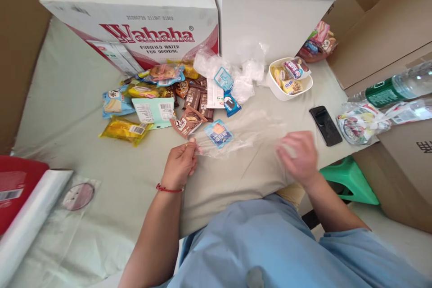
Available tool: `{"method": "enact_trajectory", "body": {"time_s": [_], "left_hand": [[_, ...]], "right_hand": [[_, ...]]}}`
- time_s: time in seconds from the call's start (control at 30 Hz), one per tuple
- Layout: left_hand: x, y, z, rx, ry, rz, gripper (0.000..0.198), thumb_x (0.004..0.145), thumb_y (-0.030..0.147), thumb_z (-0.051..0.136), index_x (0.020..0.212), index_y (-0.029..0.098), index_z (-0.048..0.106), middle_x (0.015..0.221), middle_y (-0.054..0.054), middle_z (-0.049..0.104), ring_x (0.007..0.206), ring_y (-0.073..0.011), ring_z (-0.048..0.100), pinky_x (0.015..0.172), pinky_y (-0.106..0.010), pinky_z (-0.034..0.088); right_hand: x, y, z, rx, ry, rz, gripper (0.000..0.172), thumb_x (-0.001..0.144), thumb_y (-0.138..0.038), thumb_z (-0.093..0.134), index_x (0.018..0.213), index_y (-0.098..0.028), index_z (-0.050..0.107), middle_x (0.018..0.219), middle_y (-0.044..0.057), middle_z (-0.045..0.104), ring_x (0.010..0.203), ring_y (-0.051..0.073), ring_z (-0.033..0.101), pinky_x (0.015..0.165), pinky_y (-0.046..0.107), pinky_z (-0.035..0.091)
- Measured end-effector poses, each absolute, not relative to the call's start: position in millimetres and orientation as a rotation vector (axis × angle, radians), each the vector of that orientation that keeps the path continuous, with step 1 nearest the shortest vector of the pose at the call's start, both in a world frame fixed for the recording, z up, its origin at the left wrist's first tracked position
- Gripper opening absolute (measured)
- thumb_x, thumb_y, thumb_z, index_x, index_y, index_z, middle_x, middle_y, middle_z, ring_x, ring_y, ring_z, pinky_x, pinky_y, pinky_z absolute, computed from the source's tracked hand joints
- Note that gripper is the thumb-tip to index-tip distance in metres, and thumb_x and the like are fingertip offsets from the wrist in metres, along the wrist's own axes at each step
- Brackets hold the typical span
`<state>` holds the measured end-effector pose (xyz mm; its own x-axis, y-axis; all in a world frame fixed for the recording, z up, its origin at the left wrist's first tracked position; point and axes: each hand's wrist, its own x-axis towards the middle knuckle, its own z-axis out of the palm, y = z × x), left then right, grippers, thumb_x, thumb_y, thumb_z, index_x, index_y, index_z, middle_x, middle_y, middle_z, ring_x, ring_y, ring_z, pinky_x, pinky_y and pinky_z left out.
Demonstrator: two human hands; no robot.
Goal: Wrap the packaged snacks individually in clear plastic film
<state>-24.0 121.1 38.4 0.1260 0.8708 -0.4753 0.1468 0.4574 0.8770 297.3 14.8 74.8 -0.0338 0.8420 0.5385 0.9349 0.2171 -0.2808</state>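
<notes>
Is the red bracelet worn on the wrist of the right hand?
No, the red bracelet is around the wrist of the left hand, while the right hand has none.

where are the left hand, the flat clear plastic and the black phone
Left hand [179, 162], head view: back of the hand
Flat clear plastic [245, 137], head view: middle stretch
Black phone [326, 126], head view: middle of screen

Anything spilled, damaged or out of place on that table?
No spill or damage shows. Two oddities: the snack packets lie in a jumbled, overlapping heap before the Wahaha carton, and the black phone lies near the table edge, which seems out of place near food. The clear plastic by the left hand is merely wrinkled.
</notes>
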Motion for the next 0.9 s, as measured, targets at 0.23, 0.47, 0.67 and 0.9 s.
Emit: {"method": "enact_trajectory", "body": {"time_s": [0.23, 0.47, 0.67, 0.9], "left_hand": [[-23.5, 122.9, 41.0, 0.969, 1.355, 0.671, 0.047, 0.081, 0.064, 0.069, 0.068, 0.02, 0.057, 0.037, 0.008, 0.035, 0.028, -0.0077, 0.028, 0.034, -0.022, 0.016], [-26.6, 125.2, 38.9, 0.914, 1.324, 0.704, 0.047, 0.08, 0.062, 0.072, 0.066, 0.02, 0.056, 0.038, 0.009, 0.033, 0.029, -0.0062, 0.026, 0.035, -0.022, 0.015], [-27.4, 124.5, 34.4, 0.924, 1.325, 0.711, 0.043, 0.078, 0.057, 0.076, 0.066, 0.021, 0.056, 0.039, 0.009, 0.034, 0.03, -0.0067, 0.028, 0.034, -0.022, 0.017], [-21.0, 128.1, 35.1, 0.786, 1.379, 0.932, 0.038, 0.075, 0.039, 0.079, 0.097, 0.022, 0.053, 0.061, 0.01, 0.052, 0.045, -0.0085, 0.049, 0.046, -0.02, 0.042]], "right_hand": [[247.0, 46.2, 16.4, -1.58, -2.235, -0.062, 0.023, 0.101, -0.018, 0.059, 0.118, -0.023, 0.073, 0.114, 0.011, 0.071, 0.098, 0.024, 0.054, 0.087, 0.038, 0.043], [268.3, 26.5, 34.4, -1.344, -2.242, -0.009, 0.018, 0.101, -0.011, 0.059, 0.108, -0.022, 0.072, 0.096, 0.006, 0.073, 0.084, 0.02, 0.052, 0.076, 0.035, 0.041], [275.0, -25.8, 49.8, -1.309, -2.182, 0.091, 0.026, 0.097, -0.006, 0.061, 0.118, -0.021, 0.067, 0.098, 0.007, 0.074, 0.084, 0.02, 0.054, 0.076, 0.036, 0.045], [261.9, -42.4, 38.2, -1.353, -2.273, 0.115, 0.028, 0.1, -0.011, 0.054, 0.123, -0.021, 0.067, 0.091, 0.005, 0.07, 0.078, 0.019, 0.055, 0.072, 0.032, 0.044]]}}
